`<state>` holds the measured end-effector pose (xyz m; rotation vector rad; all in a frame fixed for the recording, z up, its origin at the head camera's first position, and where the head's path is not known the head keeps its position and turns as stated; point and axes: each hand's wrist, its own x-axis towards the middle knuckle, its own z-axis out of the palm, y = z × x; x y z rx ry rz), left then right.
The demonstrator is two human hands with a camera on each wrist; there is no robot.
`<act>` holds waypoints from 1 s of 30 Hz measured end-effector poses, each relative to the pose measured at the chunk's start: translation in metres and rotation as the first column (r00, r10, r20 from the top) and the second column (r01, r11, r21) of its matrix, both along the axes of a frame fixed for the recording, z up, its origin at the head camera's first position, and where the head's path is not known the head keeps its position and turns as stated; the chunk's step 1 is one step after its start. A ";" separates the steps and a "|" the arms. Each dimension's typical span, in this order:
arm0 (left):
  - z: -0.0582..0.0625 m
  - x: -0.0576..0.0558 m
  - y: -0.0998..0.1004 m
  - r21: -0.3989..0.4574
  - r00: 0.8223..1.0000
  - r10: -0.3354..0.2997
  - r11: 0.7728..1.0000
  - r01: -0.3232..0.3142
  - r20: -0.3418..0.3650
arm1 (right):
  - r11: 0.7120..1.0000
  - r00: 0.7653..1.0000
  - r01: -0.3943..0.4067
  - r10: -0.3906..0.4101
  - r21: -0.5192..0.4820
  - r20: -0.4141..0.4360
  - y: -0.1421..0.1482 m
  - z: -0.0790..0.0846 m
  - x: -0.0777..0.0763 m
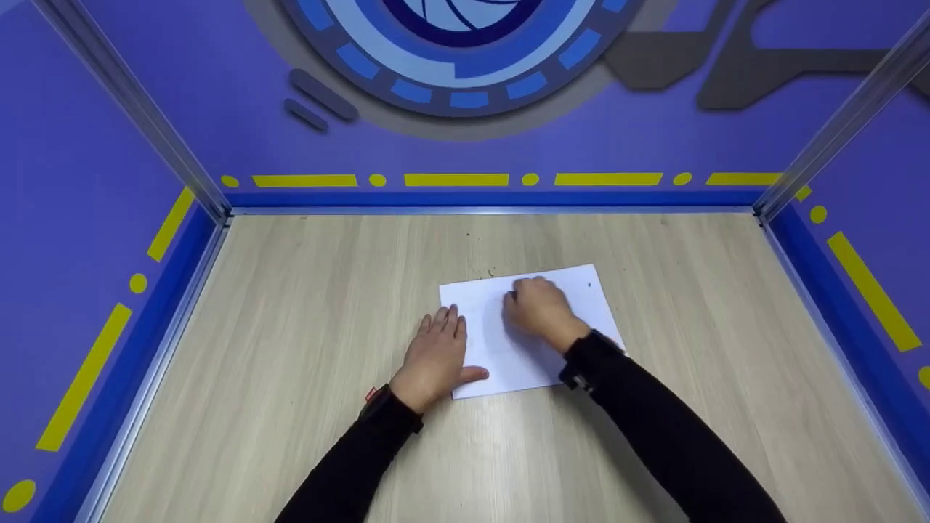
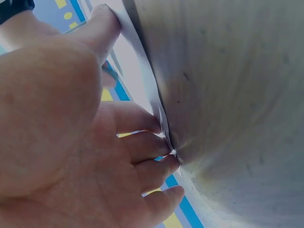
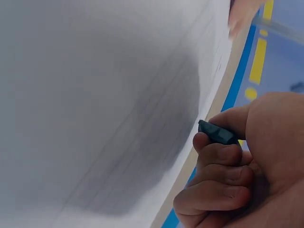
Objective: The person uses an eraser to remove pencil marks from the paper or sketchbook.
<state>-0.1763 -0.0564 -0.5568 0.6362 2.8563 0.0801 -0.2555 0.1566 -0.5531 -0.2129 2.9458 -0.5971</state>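
A white sheet of paper (image 1: 501, 370) lies on the table, and faint pencil lines (image 3: 118, 137) cross it in the right wrist view. My right hand (image 1: 541, 309) pinches a small dark green eraser (image 3: 217, 133) between thumb and forefinger, over the upper middle of the sheet. Its other fingers are curled in. At the sheet's left edge, my left hand (image 1: 436, 352) rests with straight, spread fingers, thumb on the paper. In the left wrist view the fingertips (image 2: 164, 202) meet the table and the paper's slightly lifted edge.
Small dark crumbs (image 1: 491, 273) lie by the sheet's far edge, with another speck (image 1: 589, 285) near its top right corner. Blue printed panels (image 1: 465, 156) in metal frames wall the wooden table (image 1: 312, 290) at the back and both sides.
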 end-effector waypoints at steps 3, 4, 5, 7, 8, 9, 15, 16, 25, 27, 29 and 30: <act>0.000 0.000 0.000 0.009 1.000 0.003 1.000 -0.003 -0.003 | 0.999 0.999 -0.040 0.040 0.010 -0.011 -0.029 0.001 -0.001; 0.000 0.000 0.000 0.010 1.000 0.004 1.000 -0.004 -0.001 | 0.998 0.998 -0.054 0.054 0.011 -0.011 -0.037 0.000 -0.001; 0.000 0.000 0.001 0.013 1.000 0.005 1.000 -0.005 0.003 | 0.998 0.998 -0.069 0.069 0.013 -0.010 -0.045 0.000 -0.001; 0.001 0.000 0.001 0.017 1.000 0.006 1.000 -0.006 0.010 | 0.995 0.996 -0.093 0.093 0.023 -0.010 -0.055 -0.003 -0.002; 0.001 0.000 0.002 0.017 1.000 0.005 1.000 -0.005 0.011 | 0.995 0.995 -0.097 0.097 0.025 -0.012 -0.059 -0.004 -0.002; 0.001 0.000 0.002 0.016 1.000 0.003 1.000 -0.003 0.008 | 0.995 0.995 -0.097 0.098 0.029 -0.016 -0.061 -0.006 -0.003; 0.001 0.000 0.004 -0.006 1.000 0.004 1.000 -0.004 -0.013 | 0.997 0.997 -0.080 0.080 0.000 -0.022 -0.056 -0.009 -0.006; 0.000 0.000 0.003 -0.009 1.000 0.005 1.000 -0.005 -0.014 | 0.997 0.997 -0.080 0.080 -0.006 -0.015 -0.053 -0.009 -0.006; 0.000 0.001 0.001 -0.023 1.000 0.001 1.000 -0.001 -0.007 | 0.999 1.000 -0.008 0.006 -0.049 -0.029 -0.001 -0.012 -0.005; 0.001 0.001 0.001 -0.024 1.000 0.003 1.000 -0.003 -0.005 | 0.998 0.999 0.007 -0.010 -0.060 -0.053 0.014 -0.013 -0.005; 0.001 0.001 0.000 -0.024 1.000 0.003 1.000 -0.003 0.003 | 0.997 0.997 0.021 -0.027 -0.069 -0.078 0.031 -0.015 -0.005; 0.001 0.002 0.000 -0.020 1.000 0.005 1.000 -0.005 0.007 | 0.997 0.996 0.029 -0.035 -0.072 -0.084 0.039 -0.015 -0.005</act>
